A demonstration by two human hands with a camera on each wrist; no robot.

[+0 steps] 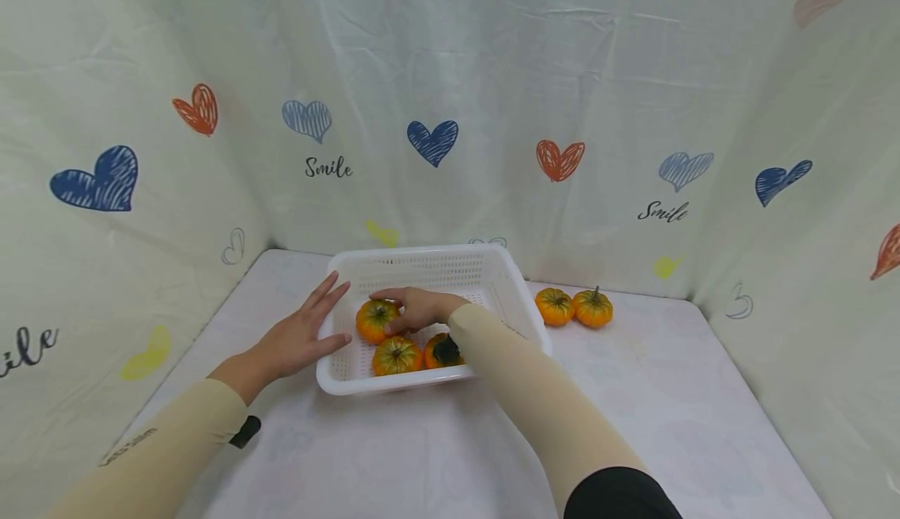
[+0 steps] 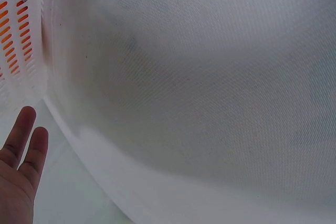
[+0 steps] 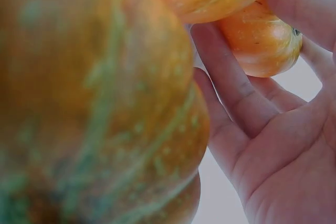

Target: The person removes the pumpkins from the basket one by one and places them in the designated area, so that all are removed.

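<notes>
A white plastic basket (image 1: 422, 382) on the table holds three small orange pumpkins. My right hand (image 1: 422, 309) reaches into it, thumb and fingers round the back-left pumpkin (image 1: 374, 320). In the right wrist view, the fingers of that hand (image 3: 273, 140) curve about a pumpkin (image 3: 260, 48), with the thumb on its other side. Another pumpkin (image 1: 398, 356) sits just in front, and a third (image 1: 440, 352) is partly covered by the right wrist. At the basket's left rim is my left hand (image 1: 298, 339), its fingers spread and straight; two of its fingers (image 2: 34, 156) show in the left wrist view.
Two more small pumpkins, one (image 1: 554, 306) beside the other (image 1: 594, 308), stand on the table right of the basket. A white cloth (image 1: 633, 425) covers the table. Behind and on both sides hangs a pale curtain (image 1: 492, 73) printed with hearts.
</notes>
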